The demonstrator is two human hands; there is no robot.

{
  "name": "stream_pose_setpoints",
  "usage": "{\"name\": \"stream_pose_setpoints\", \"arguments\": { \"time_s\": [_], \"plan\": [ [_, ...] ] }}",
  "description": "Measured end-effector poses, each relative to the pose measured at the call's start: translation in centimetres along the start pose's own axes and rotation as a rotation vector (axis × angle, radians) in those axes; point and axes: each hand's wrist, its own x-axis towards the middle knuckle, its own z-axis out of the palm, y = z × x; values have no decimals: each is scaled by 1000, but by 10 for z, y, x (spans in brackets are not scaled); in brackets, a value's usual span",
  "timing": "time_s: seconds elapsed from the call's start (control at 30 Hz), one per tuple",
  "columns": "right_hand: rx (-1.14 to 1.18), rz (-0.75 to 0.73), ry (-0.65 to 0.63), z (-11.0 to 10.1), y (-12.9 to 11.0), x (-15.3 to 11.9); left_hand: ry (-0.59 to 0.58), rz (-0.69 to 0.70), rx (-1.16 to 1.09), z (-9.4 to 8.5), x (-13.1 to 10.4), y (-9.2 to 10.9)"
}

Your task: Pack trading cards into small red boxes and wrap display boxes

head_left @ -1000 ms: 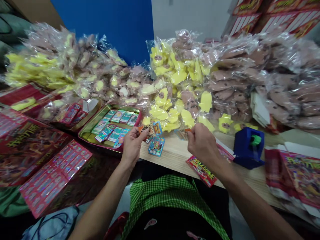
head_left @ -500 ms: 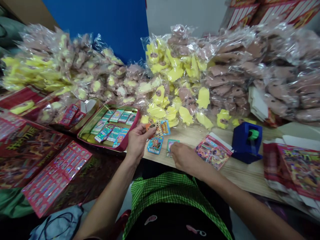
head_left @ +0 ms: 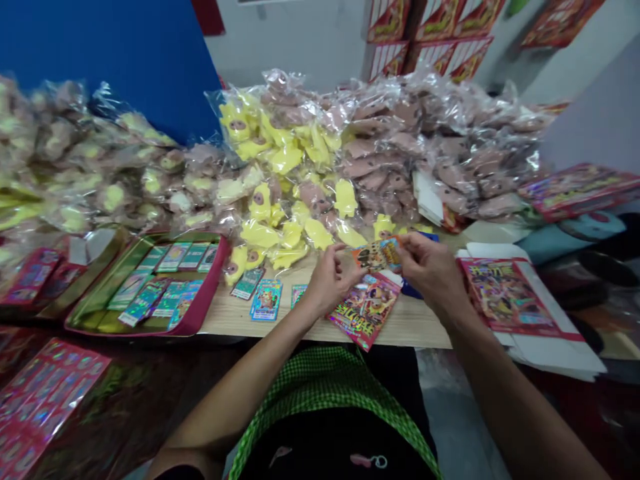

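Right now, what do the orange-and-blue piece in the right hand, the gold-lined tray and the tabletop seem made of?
Orange-and-blue piece: glossy film or card; it looks thin and printed, but blur leaves it open.
Gold-lined tray: probably painted tin, from the metallic sheen inside.
Tabletop: pale wood or laminate, satin-looking, with streaky grain.

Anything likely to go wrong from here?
1. The orange-and-blue printed piece, pinched in the right hand with the left hand at its other end, might slip or crease.
2. The red packet below reaches the front edge of the table; a forearm could knock it off.
3. Bagged plush toys heaped behind could slide onto the blue cards.
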Motion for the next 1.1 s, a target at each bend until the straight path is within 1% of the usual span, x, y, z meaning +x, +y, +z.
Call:
{"name": "stream_pose_setpoints", "arguments": {
  "time_s": [0.07,0.1,0.13,0.17,0.2,0.23,0.3,0.43,0.53,0.57,0.6,0.63,0.7,0.73,0.77,0.8,0.87,0.93,1.0,1.1],
  "plan": [
    [-186,-71,85,-19,7,4,-236,104,243,9,10,-2],
    [-255,-102,109,-26,9,5,-345,125,328,12,15,-2],
    [-307,-123,129,-30,11,6,-423,119,387,14,19,-2],
    [-342,-131,150,-33,12,6,-459,96,417,15,22,0],
    [-360,-132,167,-34,11,5,-469,76,418,13,24,3],
    [-364,-137,182,-34,10,3,-465,77,397,10,25,8],
    [-355,-205,202,-33,2,-1,-442,152,321,0,23,21],
    [-362,-494,170,-36,-30,-11,-328,367,179,-29,11,54],
    [-382,-616,222,-39,-54,-13,-232,499,198,-44,3,67],
    [-401,-655,226,-38,-59,-13,-208,538,218,-47,1,68],
    [-432,-701,201,-36,-62,-12,-185,568,233,-50,-1,67],
    [-471,-759,144,-32,-65,-12,-164,585,239,-51,-2,65],
    [-558,-875,-9,-24,-67,-11,-136,594,233,-53,-4,58],
    [-591,-911,-66,-20,-67,-10,-124,594,224,-53,-4,54],
    [-602,-927,-81,-16,-67,-9,-115,598,212,-54,-5,50],
    [-589,-924,-62,-15,-67,-8,-109,602,202,-54,-5,47],
    [-519,-876,56,-15,-66,-5,-102,609,190,-55,-6,41],
    [-444,-874,162,-17,-65,-1,-96,612,222,-57,-7,38],
    [-437,-931,165,-20,-63,2,-104,614,306,-58,-9,39],
    [-510,-983,107,-20,-62,5,-181,574,471,-61,-12,46]
  ]
}}
